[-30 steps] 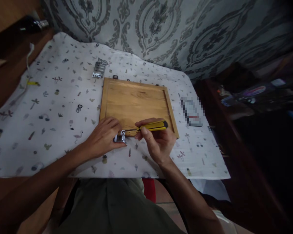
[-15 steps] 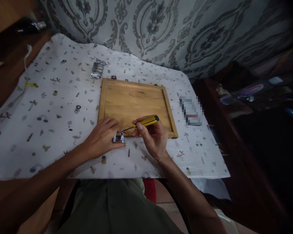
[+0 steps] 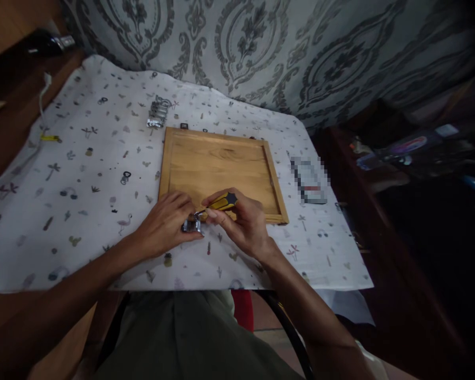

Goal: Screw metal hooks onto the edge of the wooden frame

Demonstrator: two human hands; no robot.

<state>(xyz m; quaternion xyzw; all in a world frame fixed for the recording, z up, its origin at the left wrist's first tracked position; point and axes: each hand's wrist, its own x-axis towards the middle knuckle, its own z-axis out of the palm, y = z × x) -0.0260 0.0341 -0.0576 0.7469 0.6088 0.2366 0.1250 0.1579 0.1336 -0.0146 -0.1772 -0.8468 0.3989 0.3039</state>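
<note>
My left hand point(image 3: 167, 217) is closed on a shiny metal hinge point(image 3: 192, 226) at the near edge of a framed wooden panel point(image 3: 217, 158). Its thumb lies along the near side of the metal, and the fingers rest on the panel's front rail. My right hand point(image 3: 245, 224) grips a yellow and black screwdriver point(image 3: 221, 201), slanted down to the left. The screwdriver's tip meets the hinge beside my left fingers; the exact contact point is too small to make out.
Several similar metal pieces point(image 3: 157, 112) lie in a row beyond the panel's far left corner. A pixelated object point(image 3: 309, 180) rests right of the panel. A patterned white cloth point(image 3: 83, 221) covers the table. At the right stands a dark shelf with a plastic bottle point(image 3: 409, 146).
My right hand has moved slightly left and turned the screwdriver, whose handle end now sits further left and lower. The left hand and panel have stayed in place.
</note>
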